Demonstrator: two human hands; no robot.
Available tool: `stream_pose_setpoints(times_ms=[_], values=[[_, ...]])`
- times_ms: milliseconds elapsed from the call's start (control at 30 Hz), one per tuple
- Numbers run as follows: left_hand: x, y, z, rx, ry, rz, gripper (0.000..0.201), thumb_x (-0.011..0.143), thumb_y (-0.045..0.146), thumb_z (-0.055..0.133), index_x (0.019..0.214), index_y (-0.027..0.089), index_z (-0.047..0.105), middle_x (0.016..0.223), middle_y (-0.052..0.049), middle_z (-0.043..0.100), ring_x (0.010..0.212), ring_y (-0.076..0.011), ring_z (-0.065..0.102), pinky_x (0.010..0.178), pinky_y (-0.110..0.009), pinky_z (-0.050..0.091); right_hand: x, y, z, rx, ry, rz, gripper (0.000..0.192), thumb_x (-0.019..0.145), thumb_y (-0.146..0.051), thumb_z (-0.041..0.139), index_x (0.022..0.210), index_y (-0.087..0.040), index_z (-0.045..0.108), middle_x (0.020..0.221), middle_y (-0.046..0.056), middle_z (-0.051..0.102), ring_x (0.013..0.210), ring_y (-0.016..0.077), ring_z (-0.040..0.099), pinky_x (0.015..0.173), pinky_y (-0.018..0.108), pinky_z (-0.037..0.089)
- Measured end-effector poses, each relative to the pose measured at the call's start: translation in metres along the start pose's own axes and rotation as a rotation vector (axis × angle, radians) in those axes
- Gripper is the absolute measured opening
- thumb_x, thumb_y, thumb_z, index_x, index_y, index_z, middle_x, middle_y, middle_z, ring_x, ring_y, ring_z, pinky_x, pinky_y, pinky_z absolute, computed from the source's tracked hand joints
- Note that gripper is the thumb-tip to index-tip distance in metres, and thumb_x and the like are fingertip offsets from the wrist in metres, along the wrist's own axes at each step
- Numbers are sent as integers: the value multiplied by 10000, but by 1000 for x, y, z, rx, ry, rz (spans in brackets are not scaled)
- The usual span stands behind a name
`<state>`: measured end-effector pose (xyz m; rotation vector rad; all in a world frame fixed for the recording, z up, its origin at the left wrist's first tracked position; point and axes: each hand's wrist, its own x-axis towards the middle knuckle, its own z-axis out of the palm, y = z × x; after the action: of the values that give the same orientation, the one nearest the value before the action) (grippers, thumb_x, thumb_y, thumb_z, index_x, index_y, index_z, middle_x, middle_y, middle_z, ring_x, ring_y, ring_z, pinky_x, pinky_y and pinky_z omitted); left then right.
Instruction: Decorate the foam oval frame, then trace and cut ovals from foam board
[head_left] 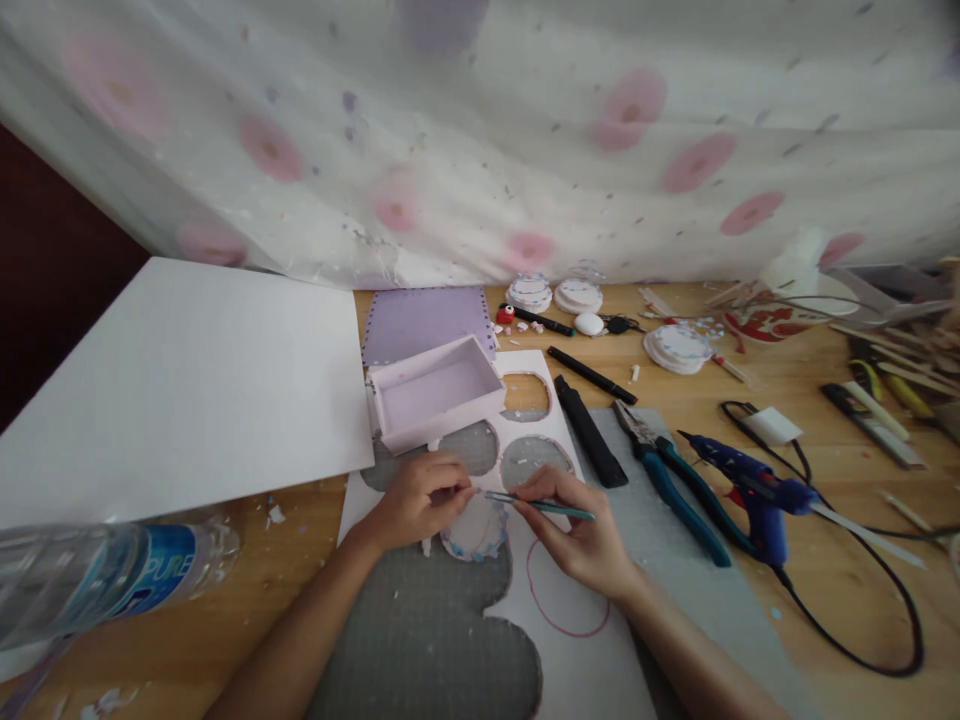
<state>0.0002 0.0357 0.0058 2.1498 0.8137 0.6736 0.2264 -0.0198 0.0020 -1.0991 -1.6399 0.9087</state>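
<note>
My right hand (574, 520) grips a pair of teal tweezers (551, 507), whose tips point left toward the fingers of my other hand. My left hand (427, 500) is closed in a pinch just left of those tips; what sits between its fingertips is too small to make out. Below both hands lies a round white disc (474, 530) with small blue and lilac bits along its rim, partly covered by my left hand. Under it is a white sheet (555, 620) with several round cut-outs and a drawn red circle, resting on a grey cutting mat (420, 630).
A lilac-lined open box (442, 405) stands behind my hands. Right of it lie black pens (592, 375), teal-handled pliers (682, 500) and a blue glue gun (750, 480) with its cable. A water bottle (112, 575) and large white board (195, 390) are on the left.
</note>
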Motion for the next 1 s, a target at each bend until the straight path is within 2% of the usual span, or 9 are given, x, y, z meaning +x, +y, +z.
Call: stream_pose_setpoints(times_ms=[300, 400, 533, 633, 700, 800, 900, 1000], values=[[1, 0, 0, 5, 3, 3, 252, 926, 188, 480, 677, 157, 505, 689, -6, 508, 670, -123, 483, 629, -233, 364, 2, -1, 1, -14, -7, -33, 84, 836, -128, 641, 867, -202, 619, 815, 22, 656, 754, 149, 628, 680, 270, 496], [0, 0, 0, 1, 0, -5, 249, 926, 189, 480, 681, 156, 515, 697, -9, 516, 680, -125, 490, 633, -233, 370, 3, -3, -1, 34, 2, 15, 56, 840, -158, 647, 861, -206, 625, 810, 26, 656, 754, 155, 629, 683, 275, 497], [-1, 1, -1, -7, 1, -27, 252, 929, 209, 478, 689, 154, 534, 721, -24, 545, 697, -133, 506, 643, -239, 384, 6, -4, -7, 185, 142, 134, 50, 838, -240, 664, 829, -210, 626, 813, 34, 653, 752, 161, 613, 652, 267, 489], [-1, 0, -1, -25, 3, -23, 263, 929, 209, 467, 681, 154, 534, 714, -27, 546, 680, -132, 504, 634, -240, 387, 10, -2, -11, 331, 259, 235, 102, 822, -279, 670, 781, -202, 616, 787, 27, 621, 682, 138, 563, 592, 244, 456], [-1, 0, -1, -40, 9, -12, 254, 926, 200, 462, 687, 154, 534, 713, -24, 536, 675, -130, 499, 632, -240, 387, 14, -1, -13, 466, 287, 313, 159, 808, -305, 655, 721, -193, 583, 732, 12, 579, 607, 116, 514, 554, 237, 426], [-1, 0, -1, -44, 24, 0, 235, 920, 191, 465, 700, 156, 541, 721, -23, 534, 689, -132, 502, 658, -248, 398, 19, 0, -14, 615, 233, 481, 229, 792, -356, 579, 647, -186, 528, 614, -7, 498, 486, 94, 403, 454, 229, 336], [-2, 3, -2, -24, 36, 10, 210, 920, 195, 479, 734, 155, 569, 756, -32, 562, 743, -144, 528, 711, -262, 413, 20, 0, -15, 640, 85, 644, 165, 724, -331, 531, 655, -181, 543, 533, -15, 465, 440, 95, 350, 397, 224, 231], [-5, 6, -7, -26, 76, -9, 179, 927, 207, 486, 814, 149, 611, 825, -53, 598, 817, -157, 552, 760, -270, 422, 17, -1, -14, 626, -63, 698, 136, 680, -285, 504, 682, -170, 575, 517, -12, 494, 435, 93, 353, 392, 216, 188]])
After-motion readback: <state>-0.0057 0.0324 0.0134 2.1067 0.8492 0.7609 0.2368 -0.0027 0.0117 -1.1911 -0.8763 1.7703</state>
